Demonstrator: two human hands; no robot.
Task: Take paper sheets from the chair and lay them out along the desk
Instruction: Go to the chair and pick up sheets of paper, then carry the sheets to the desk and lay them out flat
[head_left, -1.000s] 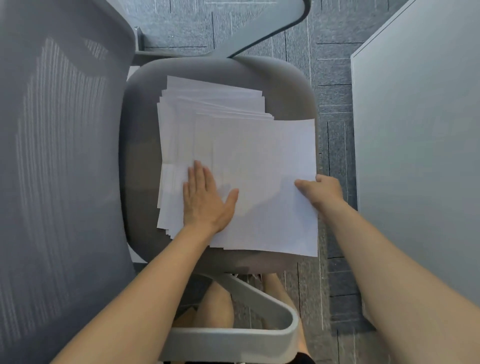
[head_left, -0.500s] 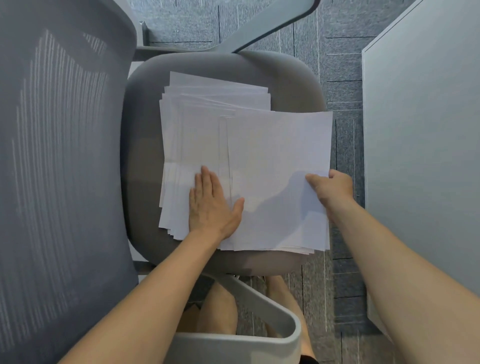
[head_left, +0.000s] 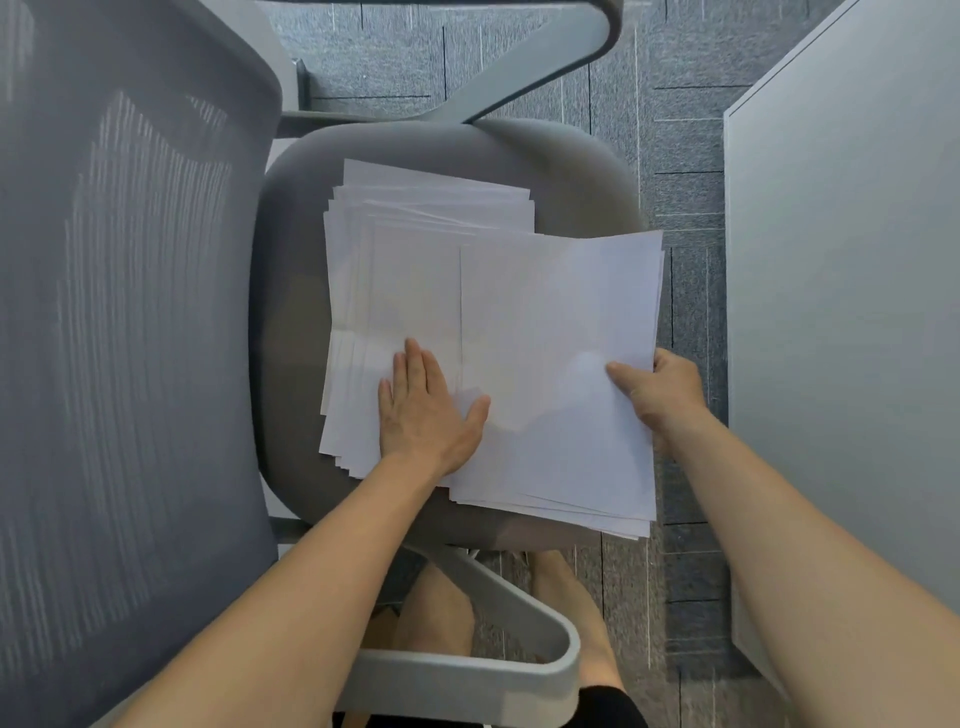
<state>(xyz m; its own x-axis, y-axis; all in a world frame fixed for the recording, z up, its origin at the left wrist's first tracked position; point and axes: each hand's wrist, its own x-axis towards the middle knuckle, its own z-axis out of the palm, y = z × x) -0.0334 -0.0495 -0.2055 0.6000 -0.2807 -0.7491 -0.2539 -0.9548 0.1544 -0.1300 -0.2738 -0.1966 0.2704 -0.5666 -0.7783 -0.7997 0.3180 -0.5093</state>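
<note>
grey chair (head_left: 291, 312), fanned white paper sheets (head_left: 556, 332)

Soft, cool, even light is falling from above, washing the paper sheets (head_left: 545, 312) so pale that their overlapping edges are barely showing. The right hand (head_left: 660, 395) is casting a faint grey shadow leftward onto them. Pale streaks are glinting on the mesh chair back (head_left: 130, 312), while the wide lens is bowing the desk (head_left: 857, 312) edge and softening the bottom corners.
</note>
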